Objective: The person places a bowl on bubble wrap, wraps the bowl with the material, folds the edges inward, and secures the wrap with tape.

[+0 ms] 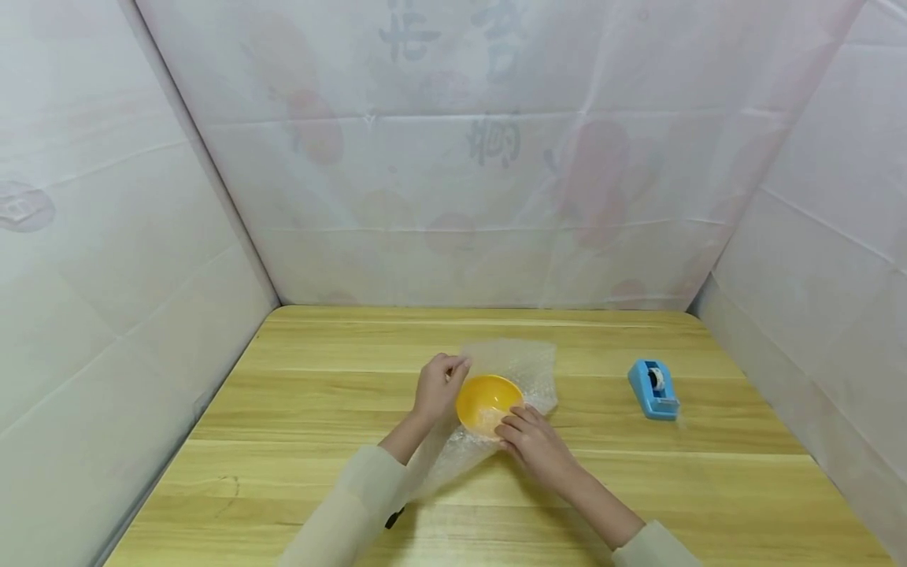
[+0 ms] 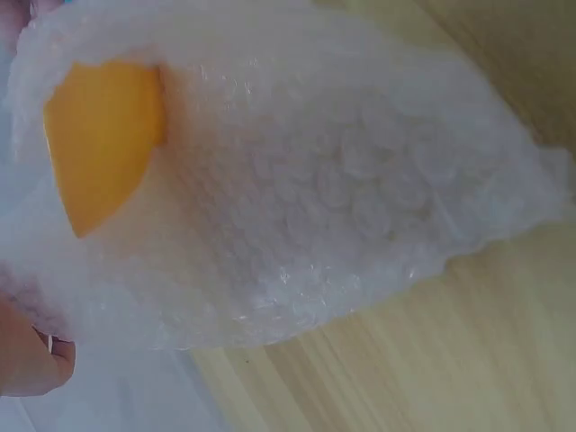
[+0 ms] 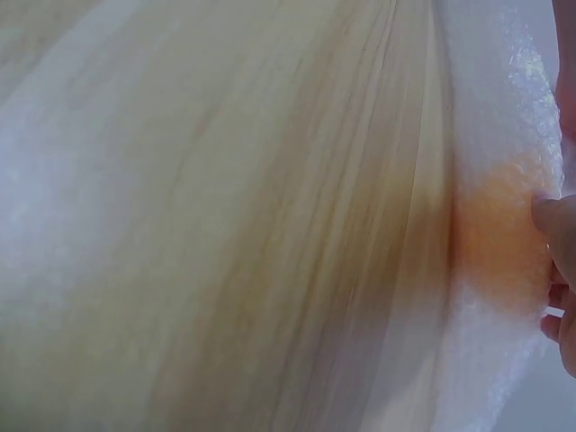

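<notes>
A yellow bowl (image 1: 482,398) stands upright on a sheet of clear bubble wrap (image 1: 534,370) near the middle of the table. At its upper left, my left hand (image 1: 438,386) pinches an edge of the wrap between thumb and fingertips. My right hand (image 1: 537,445) grips the bowl's near right rim with wrap folded over it, the fingers reaching inside. In the right wrist view, the thumb (image 3: 551,216) presses the wrap against the bowl's side. The left wrist view shows bubble wrap (image 2: 360,171) partly covering the bowl (image 2: 103,135).
To the right on the wooden table (image 1: 283,417) stands a blue tape dispenser (image 1: 655,390) with a roll in it. A small black item (image 1: 394,517) shows beside the left sleeve. Pale printed cloth (image 1: 453,173) encloses the back and both sides.
</notes>
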Tool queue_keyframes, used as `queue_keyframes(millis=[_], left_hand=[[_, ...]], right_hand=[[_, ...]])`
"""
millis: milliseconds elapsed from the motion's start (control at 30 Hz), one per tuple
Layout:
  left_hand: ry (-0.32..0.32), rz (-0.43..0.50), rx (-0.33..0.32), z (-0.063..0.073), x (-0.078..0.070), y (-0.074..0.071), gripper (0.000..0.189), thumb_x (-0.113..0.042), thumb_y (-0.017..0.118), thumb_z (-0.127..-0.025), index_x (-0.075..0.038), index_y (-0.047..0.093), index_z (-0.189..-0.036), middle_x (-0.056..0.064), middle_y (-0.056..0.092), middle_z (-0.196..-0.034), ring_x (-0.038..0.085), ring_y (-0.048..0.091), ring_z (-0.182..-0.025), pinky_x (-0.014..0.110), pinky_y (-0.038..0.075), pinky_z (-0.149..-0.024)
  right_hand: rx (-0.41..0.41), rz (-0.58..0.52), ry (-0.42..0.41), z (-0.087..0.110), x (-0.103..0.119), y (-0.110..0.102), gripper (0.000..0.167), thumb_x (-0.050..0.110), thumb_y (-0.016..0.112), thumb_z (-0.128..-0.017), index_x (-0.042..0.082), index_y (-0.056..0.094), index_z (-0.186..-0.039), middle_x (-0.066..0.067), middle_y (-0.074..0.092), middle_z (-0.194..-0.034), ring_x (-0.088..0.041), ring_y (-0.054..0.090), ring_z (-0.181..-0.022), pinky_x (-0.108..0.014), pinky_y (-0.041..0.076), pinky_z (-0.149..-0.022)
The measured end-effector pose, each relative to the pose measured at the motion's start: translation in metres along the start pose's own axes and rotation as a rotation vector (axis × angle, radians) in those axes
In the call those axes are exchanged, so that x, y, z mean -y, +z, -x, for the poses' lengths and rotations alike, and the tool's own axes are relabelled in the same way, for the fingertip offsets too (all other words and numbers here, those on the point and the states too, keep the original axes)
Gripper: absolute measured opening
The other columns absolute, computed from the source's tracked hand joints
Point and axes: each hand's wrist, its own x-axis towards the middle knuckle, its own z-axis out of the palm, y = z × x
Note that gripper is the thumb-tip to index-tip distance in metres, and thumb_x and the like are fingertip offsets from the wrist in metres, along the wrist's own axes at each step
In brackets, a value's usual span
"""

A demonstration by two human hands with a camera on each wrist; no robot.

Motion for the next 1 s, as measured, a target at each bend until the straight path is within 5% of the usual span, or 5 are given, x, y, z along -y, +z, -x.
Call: queue_keyframes(millis=[300,667,1000], left_hand=[[0.087,-0.078,0.125,0.015,-0.009,0.006,0.021,-0.014,0.059,-0.090,0.000,0.070,-0.102,0.007,0.062,-0.085,0.015,0.058,-0.075,0.017,0.049,-0.062],[0.484,-0.457,0.168,0.029,-0.005,0.015,0.014,-0.016,0.064,-0.086,-0.008,0.074,-0.092,0.004,0.065,-0.093,0.015,0.059,-0.080,0.021,0.050,-0.068],[0.481,-0.693,0.406,0.031,-0.003,0.014,0.018,-0.022,0.061,-0.089,-0.015,0.074,-0.099,0.000,0.070,-0.106,0.016,0.062,-0.099,0.030,0.050,-0.086]], right_hand=[[0.037,0.004,0.015,-0.001,0.000,-0.001,0.014,0.019,0.067,-0.081,0.011,0.068,-0.092,-0.004,0.068,-0.096,-0.030,0.060,-0.104,-0.051,0.045,-0.096],[0.038,0.016,0.013,-0.001,0.000,0.000,0.016,0.018,0.067,-0.080,0.008,0.069,-0.093,-0.005,0.068,-0.098,-0.029,0.060,-0.103,-0.050,0.046,-0.094],[0.062,0.014,0.031,-0.002,0.001,0.000,0.019,0.019,0.067,-0.081,0.009,0.068,-0.097,-0.002,0.067,-0.100,-0.026,0.059,-0.104,-0.050,0.045,-0.095]])
